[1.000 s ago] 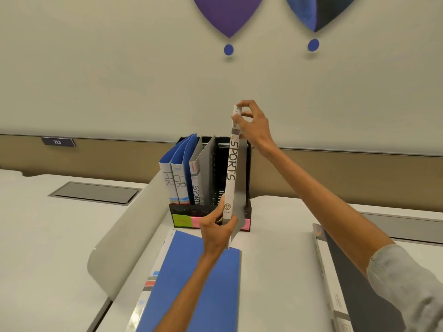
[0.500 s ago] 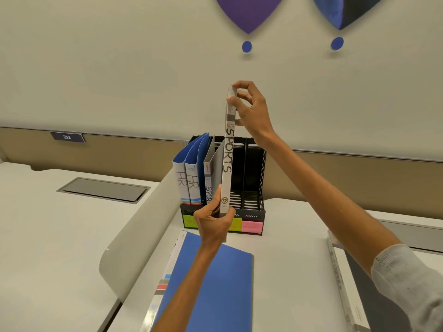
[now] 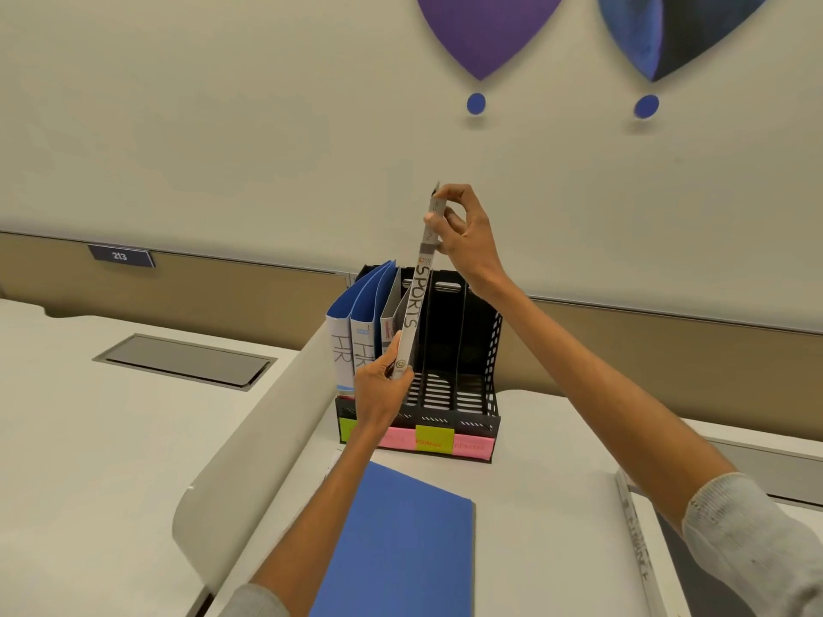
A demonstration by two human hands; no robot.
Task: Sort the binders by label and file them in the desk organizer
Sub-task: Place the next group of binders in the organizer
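A grey binder marked SPORTS [image 3: 417,300] stands upright, tilted slightly, over the second slot of the black desk organizer [image 3: 481,394]. My right hand [image 3: 463,233] pinches its top end. My left hand [image 3: 380,389] grips its bottom end at the organizer's front. Two blue binders marked HR [image 3: 352,336] fill the leftmost slot. Another grey binder [image 3: 389,318] stands just behind the held one. The two right slots hold nothing. Coloured labels [image 3: 434,440] run along the organizer's front.
A blue binder [image 3: 401,545] lies flat on the desk in front of the organizer. A dark binder [image 3: 659,554] lies at the right edge. A curved white divider [image 3: 249,443] rises at the left. A grey cable hatch [image 3: 187,360] sits in the left desk.
Both hands carried the SPORTS binder forward and lower, from in front of the organizer to over its second slot. The camera moved closer.
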